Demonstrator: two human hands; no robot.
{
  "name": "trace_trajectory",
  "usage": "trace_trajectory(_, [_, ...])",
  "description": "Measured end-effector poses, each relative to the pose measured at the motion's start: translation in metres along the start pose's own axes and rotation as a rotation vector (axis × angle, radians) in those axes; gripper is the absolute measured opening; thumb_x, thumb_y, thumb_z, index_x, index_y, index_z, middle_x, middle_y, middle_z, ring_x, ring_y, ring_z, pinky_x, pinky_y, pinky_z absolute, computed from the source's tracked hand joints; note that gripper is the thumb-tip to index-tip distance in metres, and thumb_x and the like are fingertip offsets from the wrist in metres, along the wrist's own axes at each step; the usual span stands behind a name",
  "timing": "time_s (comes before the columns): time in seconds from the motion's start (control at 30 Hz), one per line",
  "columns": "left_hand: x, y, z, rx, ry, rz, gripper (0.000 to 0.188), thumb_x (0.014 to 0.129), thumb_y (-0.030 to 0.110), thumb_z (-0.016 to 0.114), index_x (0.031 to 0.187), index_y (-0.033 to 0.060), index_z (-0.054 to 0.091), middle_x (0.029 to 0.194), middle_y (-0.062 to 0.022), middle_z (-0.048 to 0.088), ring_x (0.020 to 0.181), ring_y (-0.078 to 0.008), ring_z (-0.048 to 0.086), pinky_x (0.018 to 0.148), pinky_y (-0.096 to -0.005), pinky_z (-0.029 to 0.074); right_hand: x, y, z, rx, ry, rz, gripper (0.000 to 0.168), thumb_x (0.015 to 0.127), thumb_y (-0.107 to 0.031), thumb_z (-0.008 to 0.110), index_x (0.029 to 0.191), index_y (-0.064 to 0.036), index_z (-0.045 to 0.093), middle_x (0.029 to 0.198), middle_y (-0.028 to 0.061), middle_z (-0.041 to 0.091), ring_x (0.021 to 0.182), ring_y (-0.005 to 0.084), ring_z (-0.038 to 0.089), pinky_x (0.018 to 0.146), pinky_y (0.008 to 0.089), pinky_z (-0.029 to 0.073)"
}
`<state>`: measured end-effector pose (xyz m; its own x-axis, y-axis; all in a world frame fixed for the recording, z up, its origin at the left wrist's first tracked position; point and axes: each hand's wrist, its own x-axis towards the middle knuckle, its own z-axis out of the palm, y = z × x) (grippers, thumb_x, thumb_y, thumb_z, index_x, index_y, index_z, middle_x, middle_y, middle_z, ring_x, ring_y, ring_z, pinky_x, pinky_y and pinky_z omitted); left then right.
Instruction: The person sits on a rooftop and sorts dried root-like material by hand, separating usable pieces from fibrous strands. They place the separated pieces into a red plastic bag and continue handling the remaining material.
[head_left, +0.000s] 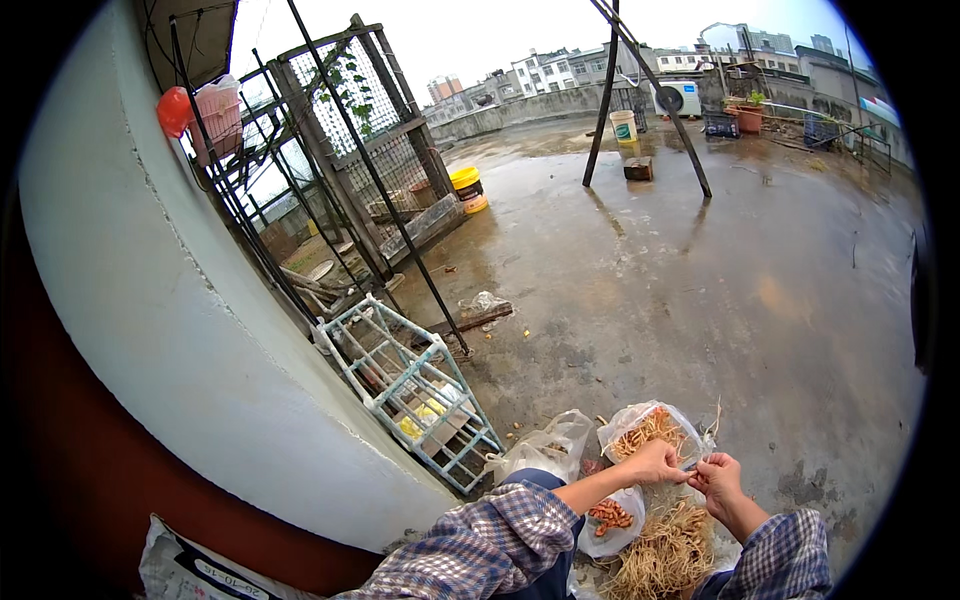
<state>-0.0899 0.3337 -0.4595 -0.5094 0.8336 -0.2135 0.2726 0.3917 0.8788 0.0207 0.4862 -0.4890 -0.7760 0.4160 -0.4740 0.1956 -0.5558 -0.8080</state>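
Note:
My left hand (658, 463) and my right hand (718, 480) meet at the fingertips, pinching a small, thin piece of plant root between them; its exact shape is mostly hidden by the fingers. Just beyond them lies an open white plastic bag (611, 433) with orange-brown stringy roots (651, 427). Below my left forearm, reddish-orange root pieces (610, 514) rest in a second plastic bag (634, 525). A large heap of pale, dry, fibrous roots (664, 551) spreads beneath my hands. Another whitish plastic bag (559, 442) stands left of the first.
A pale metal rack (409, 367) lies on the wet concrete at the left, beside the wall (225, 360). Beyond it are a dark pole (382, 184), a wooden mesh frame (367, 135) and a yellow bucket (466, 180). Dark tripod legs (600, 112) stand farther off.

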Motion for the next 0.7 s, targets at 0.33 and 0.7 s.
trace_trajectory(0.33, [-0.001, -0.008, 0.014, -0.112, -0.081, 0.013, 0.016, 0.067, 0.017, 0.069, 0.07, 0.0025, 0.064, 0.063, 0.0002, 0.058, 0.061, -0.0082, 0.051, 0.057, -0.0247, 0.041, -0.003, -0.002, 0.0, -0.034, -0.053, 0.005, 0.018, 0.079, 0.005, 0.058, 0.087, -0.005, 0.046, 0.07, 0.0072, 0.058, 0.056, 0.0188, 0.061, 0.047, 0.0283, 0.052])
trace_trajectory(0.7, [-0.003, -0.011, 0.013, -0.287, 0.027, 0.044, 0.012, 0.071, 0.015, 0.069, 0.071, 0.0047, 0.063, 0.064, 0.0038, 0.056, 0.058, -0.0043, 0.047, 0.051, -0.0215, 0.036, -0.01, -0.015, 0.005, -0.068, -0.121, 0.115, 0.009, 0.081, -0.008, 0.062, 0.085, -0.007, 0.053, 0.067, 0.0016, 0.057, 0.055, 0.0121, 0.054, 0.044, 0.0237, 0.042])
